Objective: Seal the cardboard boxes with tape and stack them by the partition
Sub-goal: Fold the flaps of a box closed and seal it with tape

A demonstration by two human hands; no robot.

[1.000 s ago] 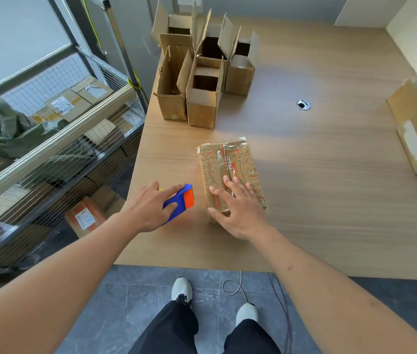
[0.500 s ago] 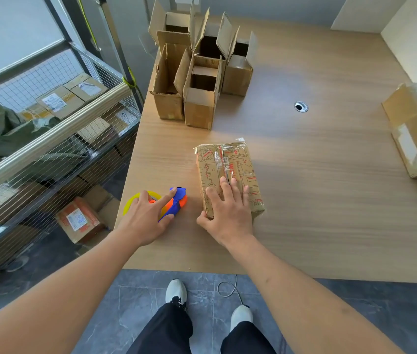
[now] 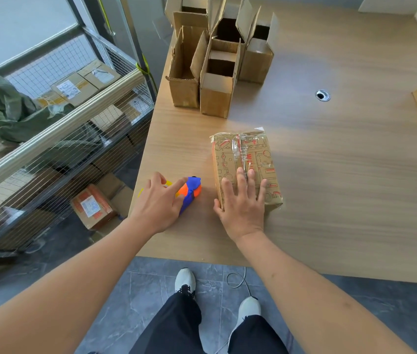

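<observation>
Taped box near table edge

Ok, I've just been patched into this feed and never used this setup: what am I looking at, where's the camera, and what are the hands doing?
There is no machine here: a person works with bare hands, and the single camera sits on their head, looking forward and down. The left hand rests on a blue and orange tape dispenser lying on the wooden table; whether its grip is closed round it is unclear. The right hand lies flat, fingers straight, on a printed cardboard box already taped along its top. Further back stand several open boxes, flaps up, not yet sealed. A wire cart holding parcels stands left of the table.
</observation>
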